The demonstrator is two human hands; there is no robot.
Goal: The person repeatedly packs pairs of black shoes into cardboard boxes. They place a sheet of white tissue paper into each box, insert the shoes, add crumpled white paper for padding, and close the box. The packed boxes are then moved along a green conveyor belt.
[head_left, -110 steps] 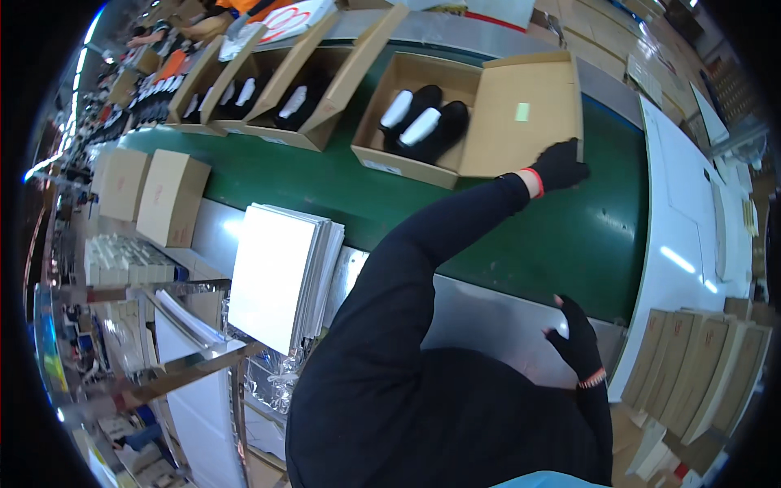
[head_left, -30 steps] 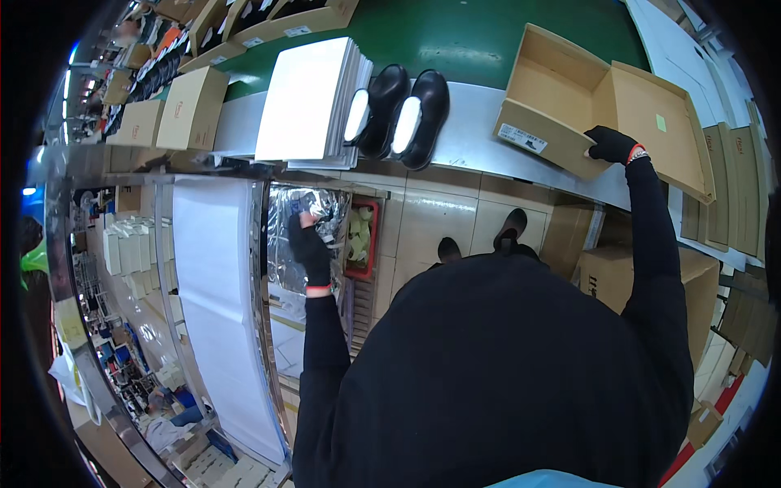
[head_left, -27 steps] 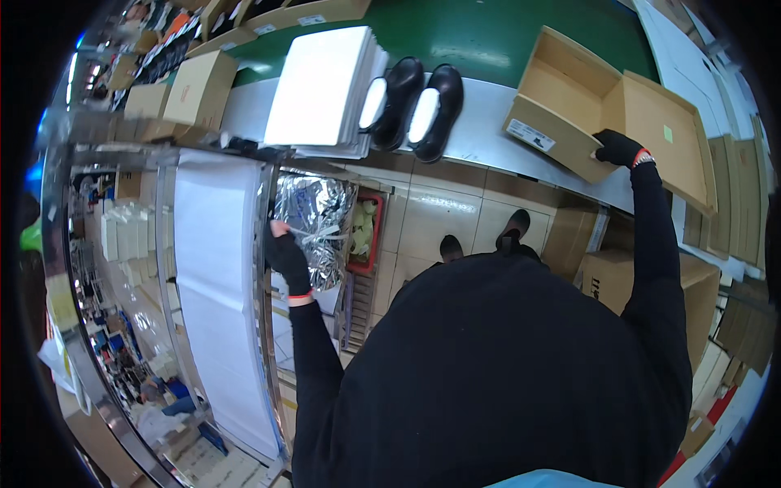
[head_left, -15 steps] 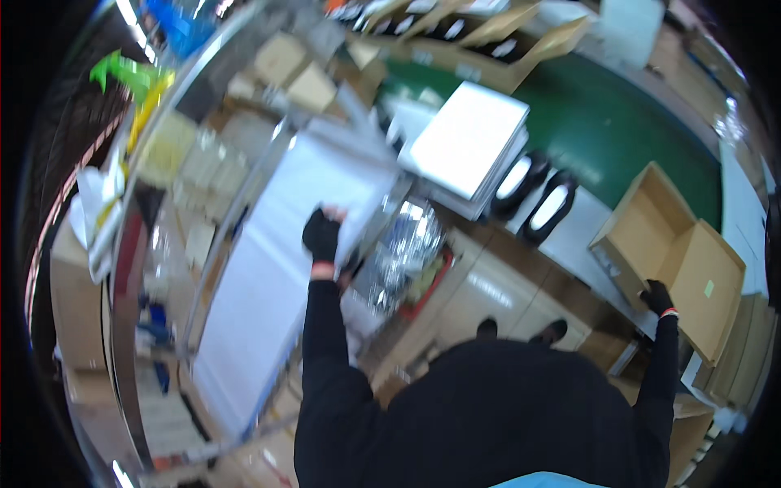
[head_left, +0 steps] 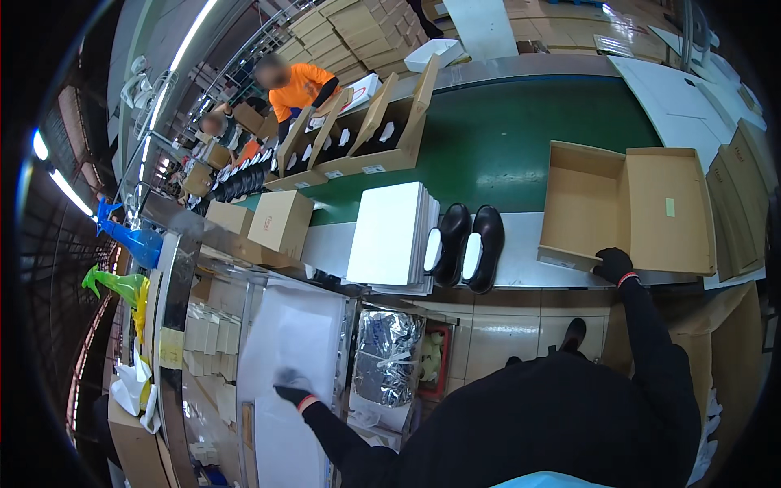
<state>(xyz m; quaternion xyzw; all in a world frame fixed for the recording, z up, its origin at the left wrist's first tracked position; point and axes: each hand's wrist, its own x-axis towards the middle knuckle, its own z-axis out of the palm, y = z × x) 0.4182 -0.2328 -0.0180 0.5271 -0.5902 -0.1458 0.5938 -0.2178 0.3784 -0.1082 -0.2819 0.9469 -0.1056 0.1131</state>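
My right hand (head_left: 614,266), in a black glove, grips the near edge of an open cardboard shoe box (head_left: 586,195). The hand is where the box meets its lid (head_left: 675,187), which lies folded back to the right. Over large white paper sheets (head_left: 297,325) on the left is my left hand (head_left: 291,384), also gloved in black. Motion smears its fingers, so their hold on the paper is unclear. Between the hands, a pair of black shoes (head_left: 486,252) with white inserts stands at the bench edge, beside a pile of white flat sheets (head_left: 386,232).
A green conveyor belt (head_left: 504,146) runs behind the shoes. Open boxes of black shoes (head_left: 366,154) stand along it, with a person in orange (head_left: 301,89) beyond. Flattened cardboard boxes (head_left: 736,203) lean at right. Spray bottles (head_left: 138,242) hang at far left. A foil-wrapped bundle (head_left: 390,358) lies below.
The view has turned and become sharper. My left hand has moved nearer to me over the white paper. My right hand still holds the shoe box.
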